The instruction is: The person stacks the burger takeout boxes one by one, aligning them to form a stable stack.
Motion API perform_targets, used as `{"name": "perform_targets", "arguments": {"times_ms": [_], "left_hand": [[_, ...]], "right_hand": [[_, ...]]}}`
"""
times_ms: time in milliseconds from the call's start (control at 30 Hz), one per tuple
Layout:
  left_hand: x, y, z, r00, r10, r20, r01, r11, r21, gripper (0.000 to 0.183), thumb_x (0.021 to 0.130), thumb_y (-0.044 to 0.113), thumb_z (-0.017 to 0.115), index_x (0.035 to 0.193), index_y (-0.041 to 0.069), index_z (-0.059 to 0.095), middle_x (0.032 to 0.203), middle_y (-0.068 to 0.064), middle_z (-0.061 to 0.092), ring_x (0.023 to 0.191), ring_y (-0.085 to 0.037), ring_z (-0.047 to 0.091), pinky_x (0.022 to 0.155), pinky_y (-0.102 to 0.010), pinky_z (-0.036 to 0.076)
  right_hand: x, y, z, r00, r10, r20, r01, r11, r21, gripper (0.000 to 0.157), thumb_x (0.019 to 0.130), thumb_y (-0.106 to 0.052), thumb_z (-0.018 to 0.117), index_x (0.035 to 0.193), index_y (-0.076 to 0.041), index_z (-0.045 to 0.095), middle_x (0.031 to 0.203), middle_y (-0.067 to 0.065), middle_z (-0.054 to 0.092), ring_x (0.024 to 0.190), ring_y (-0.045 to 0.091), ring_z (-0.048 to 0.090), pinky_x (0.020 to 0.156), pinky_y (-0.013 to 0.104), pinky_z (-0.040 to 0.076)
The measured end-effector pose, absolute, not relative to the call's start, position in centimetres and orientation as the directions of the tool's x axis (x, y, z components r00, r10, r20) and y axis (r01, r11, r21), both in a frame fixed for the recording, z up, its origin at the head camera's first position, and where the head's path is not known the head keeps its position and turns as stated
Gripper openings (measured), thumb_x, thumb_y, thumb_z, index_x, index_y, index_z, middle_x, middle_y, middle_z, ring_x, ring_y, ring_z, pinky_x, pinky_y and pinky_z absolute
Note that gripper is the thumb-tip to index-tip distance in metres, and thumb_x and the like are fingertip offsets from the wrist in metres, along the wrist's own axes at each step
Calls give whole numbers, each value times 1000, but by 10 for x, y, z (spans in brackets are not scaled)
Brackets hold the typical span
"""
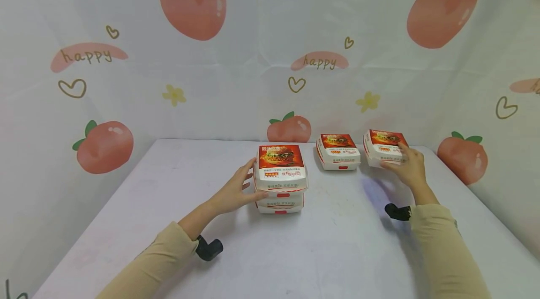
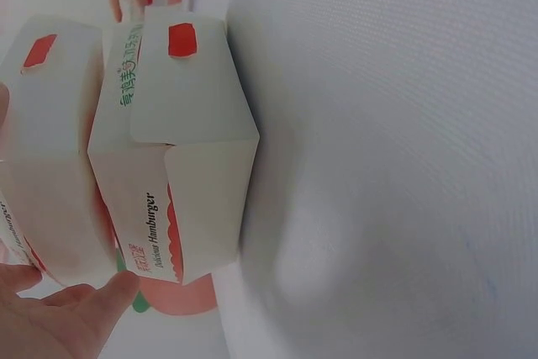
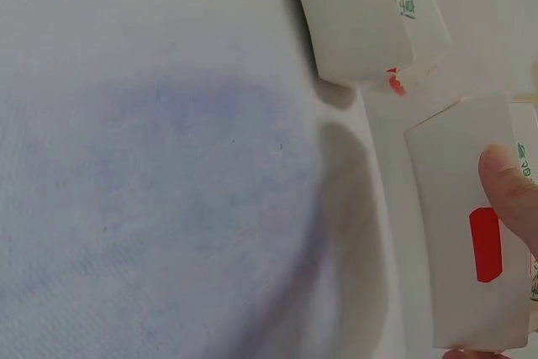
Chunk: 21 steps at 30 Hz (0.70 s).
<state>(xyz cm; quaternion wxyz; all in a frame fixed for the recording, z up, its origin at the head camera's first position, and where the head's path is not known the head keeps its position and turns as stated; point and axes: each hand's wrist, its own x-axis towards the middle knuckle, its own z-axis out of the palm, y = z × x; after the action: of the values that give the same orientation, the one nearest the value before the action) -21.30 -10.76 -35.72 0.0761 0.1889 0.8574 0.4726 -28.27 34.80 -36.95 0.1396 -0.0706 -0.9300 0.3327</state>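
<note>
Right hand: fingers are gripping the far-right burger box, thumb on its front, apparently holding it above the tabletop.
Left hand: fingers are lying spread, touching the upper box, not enclosing it.
Lower box: is supporting the upper box.
Middle box: is standing untouched.
Step in hand: probably moving one box, steadying the pair.
Next move: is likely calling for a level grip, clearing the middle box.

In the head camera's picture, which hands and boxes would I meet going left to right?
Left hand → two stacked burger boxes → lone burger box → gripped burger box → right hand.
</note>
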Motion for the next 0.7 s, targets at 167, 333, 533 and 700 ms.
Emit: {"name": "perform_targets", "arguments": {"times_ms": [167,333,533,700], "left_hand": [[-213,-108,-357,-918,394,46,248,481,841,99,80,33,72,151,12,6,154,-15,16,139,-38,30,109,-49,37],[-213,-108,-357,-917,395,46,249,480,841,99,80,34,72,151,12,6,154,-15,16,138,-37,30,109,-49,37],[-213,-108,-358,-915,400,52,256,478,840,99,81,34,72,151,13,6,154,-15,17,138,-38,30,109,-50,37],[-213,-108,-358,-916,398,50,254,479,840,99,81,33,72,151,12,6,154,-16,16,138,-38,30,109,-50,37]], "right_hand": [[-277,342,-361,-946,209,248,0,765,-644,86,80,-22,73,145,2,22,139,39,21,129,52,20,105,66,25],[-274,338,-355,-943,206,260,-13,760,-650,87,81,-26,73,146,0,22,141,38,21,129,52,20,104,67,26],[-275,336,-351,-941,196,276,-30,763,-645,89,79,-28,74,147,-2,22,142,38,20,130,52,21,103,68,26],[-272,332,-347,-941,184,284,-46,762,-646,89,79,-26,75,147,-2,22,142,38,19,129,53,21,102,69,26]]}}
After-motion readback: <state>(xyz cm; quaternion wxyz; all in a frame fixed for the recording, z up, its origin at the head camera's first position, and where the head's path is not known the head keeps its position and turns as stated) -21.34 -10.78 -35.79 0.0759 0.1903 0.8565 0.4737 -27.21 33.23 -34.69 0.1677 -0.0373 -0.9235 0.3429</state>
